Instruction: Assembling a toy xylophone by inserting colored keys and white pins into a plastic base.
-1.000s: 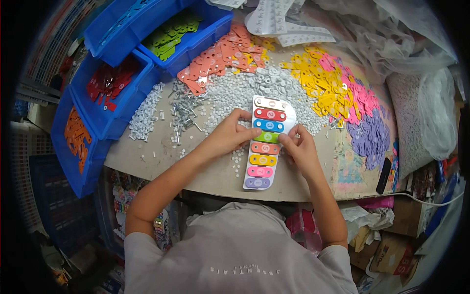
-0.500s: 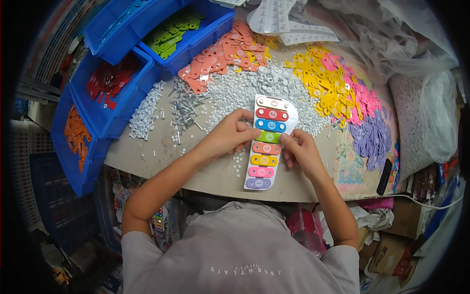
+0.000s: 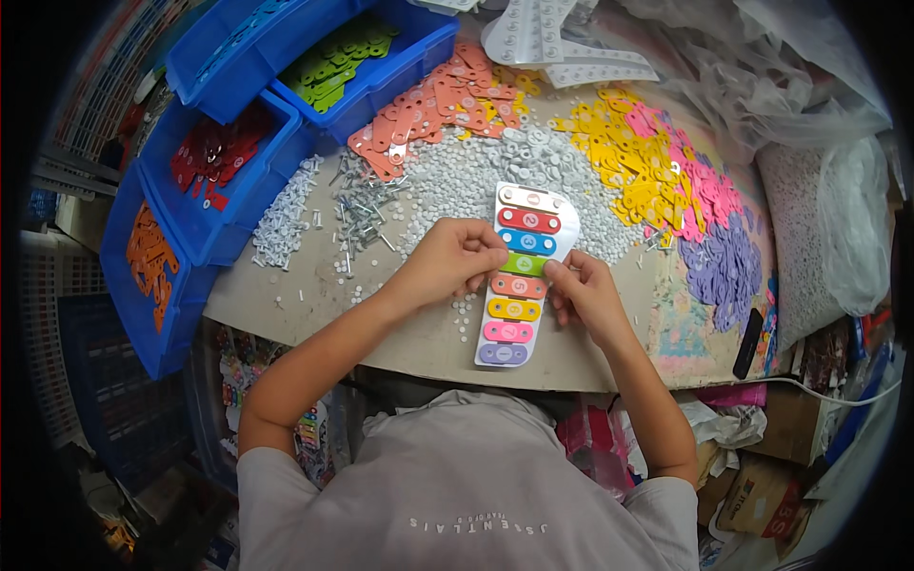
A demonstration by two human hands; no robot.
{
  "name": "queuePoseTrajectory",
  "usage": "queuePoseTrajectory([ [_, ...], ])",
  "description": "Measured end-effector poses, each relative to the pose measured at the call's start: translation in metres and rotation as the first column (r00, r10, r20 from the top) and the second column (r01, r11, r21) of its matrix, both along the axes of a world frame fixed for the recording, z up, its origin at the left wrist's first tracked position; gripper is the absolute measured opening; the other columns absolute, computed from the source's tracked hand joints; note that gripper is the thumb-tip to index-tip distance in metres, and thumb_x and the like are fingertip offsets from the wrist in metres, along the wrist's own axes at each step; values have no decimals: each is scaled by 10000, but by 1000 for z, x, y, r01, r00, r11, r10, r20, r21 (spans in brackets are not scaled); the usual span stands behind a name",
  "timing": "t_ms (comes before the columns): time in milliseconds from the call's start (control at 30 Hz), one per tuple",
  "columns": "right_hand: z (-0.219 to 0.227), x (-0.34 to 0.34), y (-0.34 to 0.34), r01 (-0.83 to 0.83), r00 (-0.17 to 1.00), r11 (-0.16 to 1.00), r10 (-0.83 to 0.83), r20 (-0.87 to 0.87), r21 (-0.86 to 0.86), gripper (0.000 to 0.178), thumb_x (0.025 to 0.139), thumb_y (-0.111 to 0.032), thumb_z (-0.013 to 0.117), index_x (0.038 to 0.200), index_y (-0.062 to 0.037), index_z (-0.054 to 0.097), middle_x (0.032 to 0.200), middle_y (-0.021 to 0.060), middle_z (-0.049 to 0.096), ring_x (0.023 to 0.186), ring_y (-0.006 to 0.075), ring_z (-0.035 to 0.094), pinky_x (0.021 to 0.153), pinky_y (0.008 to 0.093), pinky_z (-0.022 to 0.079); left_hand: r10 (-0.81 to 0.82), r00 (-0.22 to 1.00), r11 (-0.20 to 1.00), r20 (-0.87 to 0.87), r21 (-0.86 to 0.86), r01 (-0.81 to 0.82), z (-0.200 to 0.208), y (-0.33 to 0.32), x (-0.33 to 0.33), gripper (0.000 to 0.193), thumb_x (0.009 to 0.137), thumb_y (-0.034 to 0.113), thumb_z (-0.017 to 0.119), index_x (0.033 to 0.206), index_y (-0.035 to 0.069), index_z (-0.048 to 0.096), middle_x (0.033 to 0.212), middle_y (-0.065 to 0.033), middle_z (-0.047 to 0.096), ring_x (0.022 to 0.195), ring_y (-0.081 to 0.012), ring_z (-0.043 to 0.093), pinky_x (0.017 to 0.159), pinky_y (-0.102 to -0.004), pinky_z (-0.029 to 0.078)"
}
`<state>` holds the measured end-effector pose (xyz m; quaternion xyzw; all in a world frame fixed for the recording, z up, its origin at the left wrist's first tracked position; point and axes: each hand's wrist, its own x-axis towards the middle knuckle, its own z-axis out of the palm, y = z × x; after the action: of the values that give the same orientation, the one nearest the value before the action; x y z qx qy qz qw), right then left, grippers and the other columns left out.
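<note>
A toy xylophone [image 3: 565, 221] lies in front of me on the table, a white base with a row of coloured bars. My right hand [image 3: 586, 290] grips its right edge, thumb beside the end of the green bar [image 3: 524, 265]. My left hand [image 3: 447, 259] is closed in a pinch, its fingertips at the green bar's left end; any small piece between them is too small to make out. White caps show on the ends of the upper bars, while the lower bars have bare holes at theirs.
Small white caps [image 3: 457, 176] are heaped behind the xylophone, with metal screws [image 3: 360, 224] and white pins [image 3: 281, 224] to their left. Salmon [image 3: 419, 109], yellow [image 3: 619, 157], pink [image 3: 700, 181] and purple bars [image 3: 725, 271] lie around. Blue bins [image 3: 276, 176] stand left, a clear bag [image 3: 819, 228] right.
My left hand has shifted very slightly, its fingertips moving a little up and right at the green bar's end. The right hand and xylophone stay almost in place.
</note>
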<state>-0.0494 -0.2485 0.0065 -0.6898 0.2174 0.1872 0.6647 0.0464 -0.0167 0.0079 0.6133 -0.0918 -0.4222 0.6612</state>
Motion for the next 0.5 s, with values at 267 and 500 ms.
queuePoseTrajectory([
  [267,4,5,3,-9,999,999,11,-46,35,294,981,-356,677,981,-69,613,652,-9,579,458,79,520,423,214,358,-63,996,983,70,175,50,-20,-3,5,464,937,218,739,1235,1,458,777,-51,668,652,-73,602,536,-215,435],
  [500,3,3,9,32,998,998,-29,-63,54,262,993,-316,666,937,-82,560,657,-19,553,486,77,515,447,215,392,-78,983,994,166,92,63,-30,-14,11,418,895,222,776,1116,-18,514,805,-51,670,696,-97,631,579,-233,493],
])
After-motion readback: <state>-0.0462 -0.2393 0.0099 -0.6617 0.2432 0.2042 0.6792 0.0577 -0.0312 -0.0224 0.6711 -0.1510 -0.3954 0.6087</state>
